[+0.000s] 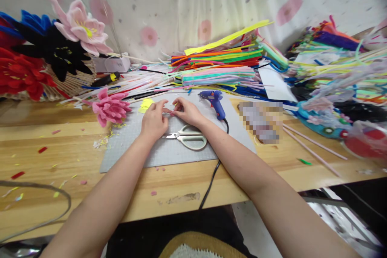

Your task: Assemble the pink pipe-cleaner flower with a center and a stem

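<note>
My left hand (153, 121) and my right hand (188, 111) meet over the grey cutting mat (127, 149), fingertips pinched together. Between them is a small pink piece (172, 113), mostly hidden by the fingers; its exact kind is too small to make out. Scissors with pale handles (193, 143) lie on the mat just below my hands, their blades pointing toward my left wrist. To the right of my right hand rests a blue hot glue gun (217, 105). Yellow pieces (146, 105) lie behind my left hand, and a pink fuzzy flower (111, 107) is at the mat's left edge.
Bundles of coloured pipe cleaners (217, 76) are heaped along the back. Large fuzzy flowers (63, 48) stand at left. The glue gun's black cord (211, 181) runs over the front edge. Two pink stems (314, 149) lie at right; scraps (42, 150) dot the wooden table (90, 141).
</note>
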`<state>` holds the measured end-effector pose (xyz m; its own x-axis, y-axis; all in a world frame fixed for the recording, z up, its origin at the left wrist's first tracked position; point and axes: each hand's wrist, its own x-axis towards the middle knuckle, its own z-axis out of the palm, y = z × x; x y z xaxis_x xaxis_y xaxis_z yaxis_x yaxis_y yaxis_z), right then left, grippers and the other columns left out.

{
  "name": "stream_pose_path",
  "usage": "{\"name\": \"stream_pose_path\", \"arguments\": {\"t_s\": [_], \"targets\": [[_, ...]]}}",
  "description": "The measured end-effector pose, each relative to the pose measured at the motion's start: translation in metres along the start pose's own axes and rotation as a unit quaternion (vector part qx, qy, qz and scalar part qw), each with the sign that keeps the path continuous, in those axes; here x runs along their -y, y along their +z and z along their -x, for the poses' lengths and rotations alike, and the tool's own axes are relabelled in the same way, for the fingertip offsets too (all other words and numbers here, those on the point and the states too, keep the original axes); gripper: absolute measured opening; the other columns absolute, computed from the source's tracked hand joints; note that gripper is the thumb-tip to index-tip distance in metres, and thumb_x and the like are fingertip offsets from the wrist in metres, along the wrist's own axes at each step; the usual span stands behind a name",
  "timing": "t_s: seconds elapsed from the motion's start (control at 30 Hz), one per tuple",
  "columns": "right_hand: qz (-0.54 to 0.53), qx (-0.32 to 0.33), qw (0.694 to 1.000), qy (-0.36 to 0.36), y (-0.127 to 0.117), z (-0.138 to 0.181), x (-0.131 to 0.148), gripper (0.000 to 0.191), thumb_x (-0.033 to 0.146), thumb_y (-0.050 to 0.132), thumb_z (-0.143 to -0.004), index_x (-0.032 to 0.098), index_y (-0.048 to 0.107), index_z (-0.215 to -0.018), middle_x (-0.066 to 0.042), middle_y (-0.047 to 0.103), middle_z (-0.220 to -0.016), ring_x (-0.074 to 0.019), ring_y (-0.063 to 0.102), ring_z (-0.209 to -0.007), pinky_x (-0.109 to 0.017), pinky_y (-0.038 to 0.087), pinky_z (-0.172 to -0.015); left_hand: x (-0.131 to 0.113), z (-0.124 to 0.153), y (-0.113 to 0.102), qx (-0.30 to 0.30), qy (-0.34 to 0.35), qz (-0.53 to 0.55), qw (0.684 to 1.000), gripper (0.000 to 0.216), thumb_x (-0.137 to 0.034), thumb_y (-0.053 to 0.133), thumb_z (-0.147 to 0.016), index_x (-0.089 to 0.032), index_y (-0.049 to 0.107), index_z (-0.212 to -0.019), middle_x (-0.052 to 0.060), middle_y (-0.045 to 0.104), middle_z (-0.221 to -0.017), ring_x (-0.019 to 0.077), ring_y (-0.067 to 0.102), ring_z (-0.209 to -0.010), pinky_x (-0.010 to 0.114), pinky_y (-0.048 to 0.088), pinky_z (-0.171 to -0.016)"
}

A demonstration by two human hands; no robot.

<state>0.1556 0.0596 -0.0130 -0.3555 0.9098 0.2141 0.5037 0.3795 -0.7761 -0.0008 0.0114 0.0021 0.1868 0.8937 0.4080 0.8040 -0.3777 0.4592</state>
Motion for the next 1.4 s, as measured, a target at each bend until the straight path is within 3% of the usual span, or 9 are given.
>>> {"name": "stream_pose_path", "arguments": {"t_s": [0.43,0.63,0.97,1.4], "targets": [[0.014,-0.002,1.0,0.009,-0.001,0.0,0.002,0.029,0.024,0.066,-0.07,0.021,0.05,-0.093,0.005,0.06,-0.073,-0.011,0.056,-0.073,-0.026,0.042,-0.07,0.0,-0.003,-0.001,0.021,-0.054,-0.025,0.998,0.063,-0.003,0.046,-0.066,-0.021,0.04,-0.127,0.003,0.067,-0.107,0.0215,0.047,-0.117,0.036,0.037,-0.098],[0.014,-0.006,1.0,0.008,0.0,-0.001,0.0,0.027,0.023,0.066,-0.07,0.021,0.05,-0.093,0.005,0.06,-0.074,-0.0113,0.056,-0.072,-0.026,0.042,-0.07,-0.001,-0.002,-0.002,0.009,-0.049,-0.018,0.999,0.062,-0.003,0.046,-0.066,-0.02,0.039,-0.126,0.002,0.069,-0.096,0.021,0.049,-0.113,0.037,0.036,-0.098],[0.008,-0.011,1.0,-0.004,-0.002,0.0,0.002,0.026,0.024,0.061,-0.073,0.02,0.049,-0.096,0.005,0.06,-0.074,-0.0103,0.056,-0.069,-0.025,0.042,-0.068,0.001,-0.003,-0.001,0.007,-0.066,-0.019,0.998,0.062,-0.004,0.048,-0.066,-0.021,0.041,-0.124,0.003,0.068,-0.102,0.0223,0.049,-0.113,0.038,0.037,-0.097],[0.023,-0.005,1.0,-0.001,-0.001,-0.001,-0.001,0.027,0.022,0.061,-0.072,0.022,0.049,-0.096,0.004,0.063,-0.077,-0.0114,0.057,-0.075,-0.026,0.043,-0.071,0.01,-0.009,0.008,0.019,-0.079,0.05,0.995,0.048,-0.017,0.055,-0.071,-0.023,0.043,-0.117,0.001,0.069,-0.094,0.0196,0.055,-0.106,0.035,0.039,-0.094]]}}
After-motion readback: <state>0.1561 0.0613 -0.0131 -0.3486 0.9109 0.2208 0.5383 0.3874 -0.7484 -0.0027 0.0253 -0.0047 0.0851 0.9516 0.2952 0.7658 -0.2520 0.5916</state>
